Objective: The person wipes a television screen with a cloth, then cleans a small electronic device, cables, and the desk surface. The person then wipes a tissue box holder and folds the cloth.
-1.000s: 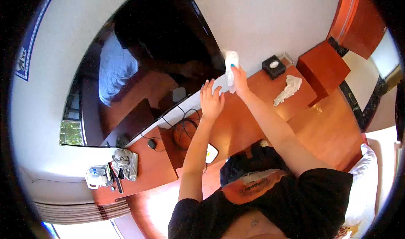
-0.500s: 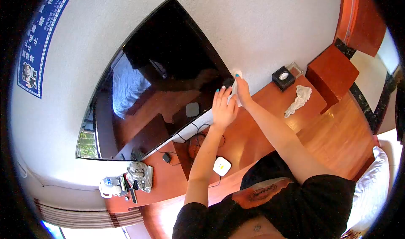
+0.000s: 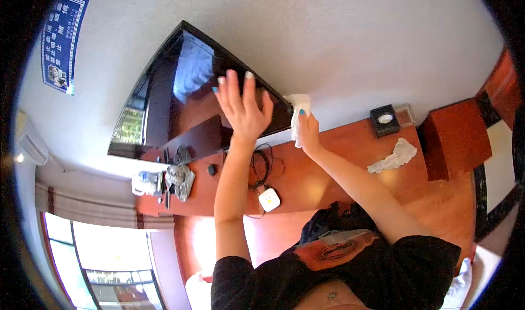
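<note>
My right hand is closed on a white tissue, its thumb on top. The tissue lies against the lower right corner of a wall-mounted television and spreads past the corner over the wall. With fingers stretched and spread, my left hand is in front of the right part of the dark screen. Whether its fingertips touch the glass I cannot tell. Reflections of a bed and a window show in the screen.
Below the television runs a reddish wooden desk. On it are a crumpled white tissue, a black tissue box, a white router-like box, black cables and a grey bag. A blue sign hangs on the wall.
My left hand has moved away from my right hand, up and left over the screen. My right hand keeps the tissue at the television's corner. The camera view has shifted and turned.
</note>
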The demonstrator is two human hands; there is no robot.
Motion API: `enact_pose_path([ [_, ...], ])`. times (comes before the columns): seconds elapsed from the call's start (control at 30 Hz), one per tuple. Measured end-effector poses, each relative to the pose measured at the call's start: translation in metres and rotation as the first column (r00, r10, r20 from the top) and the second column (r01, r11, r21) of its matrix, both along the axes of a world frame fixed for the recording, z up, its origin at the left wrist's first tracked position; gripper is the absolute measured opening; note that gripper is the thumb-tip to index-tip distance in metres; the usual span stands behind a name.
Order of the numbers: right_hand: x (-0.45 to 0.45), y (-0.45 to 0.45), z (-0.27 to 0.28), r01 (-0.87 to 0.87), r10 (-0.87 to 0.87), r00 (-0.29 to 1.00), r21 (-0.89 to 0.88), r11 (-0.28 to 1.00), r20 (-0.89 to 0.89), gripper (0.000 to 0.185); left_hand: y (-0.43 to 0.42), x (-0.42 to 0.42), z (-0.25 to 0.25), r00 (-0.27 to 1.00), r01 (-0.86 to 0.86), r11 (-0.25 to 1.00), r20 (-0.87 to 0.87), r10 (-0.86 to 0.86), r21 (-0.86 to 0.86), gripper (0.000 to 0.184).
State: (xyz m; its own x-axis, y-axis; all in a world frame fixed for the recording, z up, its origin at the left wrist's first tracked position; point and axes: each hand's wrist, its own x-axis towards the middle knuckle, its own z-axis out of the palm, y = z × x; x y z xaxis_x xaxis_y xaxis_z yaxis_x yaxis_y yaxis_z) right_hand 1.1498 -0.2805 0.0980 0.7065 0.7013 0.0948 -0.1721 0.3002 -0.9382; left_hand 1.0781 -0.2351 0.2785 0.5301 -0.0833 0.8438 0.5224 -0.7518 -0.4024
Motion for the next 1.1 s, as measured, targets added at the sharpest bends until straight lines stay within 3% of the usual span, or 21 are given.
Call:
enact_pose_path([
  [0.07,-0.004,-0.005,-0.005,-0.024,0.024,1.000,0.151,0.988,-0.002,0.044,0.000,0.005,0.021,0.996,-0.091,0.994,0.019,0.090,0.056,0.059],
  [0.13,0.008,-0.018,0.013,-0.164,0.150,0.985,0.197,0.967,0.088,0.045,0.001,0.010,0.042,0.994,-0.111,0.991,0.020,0.110,0.080,0.064],
  [0.3,0.019,-0.004,0.017,-0.216,0.157,0.967,0.324,0.921,0.200,0.049,0.001,0.014,0.092,0.977,-0.206,0.958,-0.009,0.212,0.200,0.067],
  [0.4,0.023,0.007,0.019,-0.173,0.044,0.928,0.324,0.930,0.370,0.052,-0.003,0.021,0.110,0.970,-0.240,0.968,0.053,0.236,0.073,0.066],
  [0.57,0.031,0.018,0.051,-0.201,0.009,0.918,0.446,0.872,0.397,0.049,-0.006,0.032,0.111,0.967,-0.194,0.981,0.163,0.196,-0.030,0.061],
  [0.63,0.031,0.022,0.070,-0.190,-0.045,0.886,0.451,0.872,0.461,0.049,-0.009,0.034,0.114,0.952,-0.273,0.962,0.140,0.271,-0.005,0.056],
  [0.7,0.031,0.023,0.096,-0.227,-0.026,0.870,0.446,0.866,0.492,0.051,-0.006,0.033,0.114,0.955,-0.249,0.968,0.162,0.249,-0.020,0.053],
  [0.93,0.040,0.025,0.209,-0.136,-0.285,0.776,0.591,0.795,0.562,0.052,-0.004,0.030,0.117,0.971,-0.134,0.990,0.192,0.142,-0.055,0.056],
  [1.0,0.035,0.032,0.235,-0.212,-0.231,0.796,0.615,0.759,0.559,0.051,-0.005,0.027,0.117,0.970,-0.080,0.990,0.218,0.105,-0.120,0.057],
  [1.03,0.033,0.034,0.247,-0.249,-0.200,0.804,0.622,0.742,0.561,0.051,-0.006,0.024,0.120,0.953,-0.298,0.951,0.084,0.292,0.082,0.058],
  [1.1,0.040,0.033,0.269,-0.284,-0.201,0.801,0.653,0.702,0.564,0.048,-0.005,0.016,0.114,0.970,-0.068,0.980,0.219,0.109,-0.186,0.056],
])
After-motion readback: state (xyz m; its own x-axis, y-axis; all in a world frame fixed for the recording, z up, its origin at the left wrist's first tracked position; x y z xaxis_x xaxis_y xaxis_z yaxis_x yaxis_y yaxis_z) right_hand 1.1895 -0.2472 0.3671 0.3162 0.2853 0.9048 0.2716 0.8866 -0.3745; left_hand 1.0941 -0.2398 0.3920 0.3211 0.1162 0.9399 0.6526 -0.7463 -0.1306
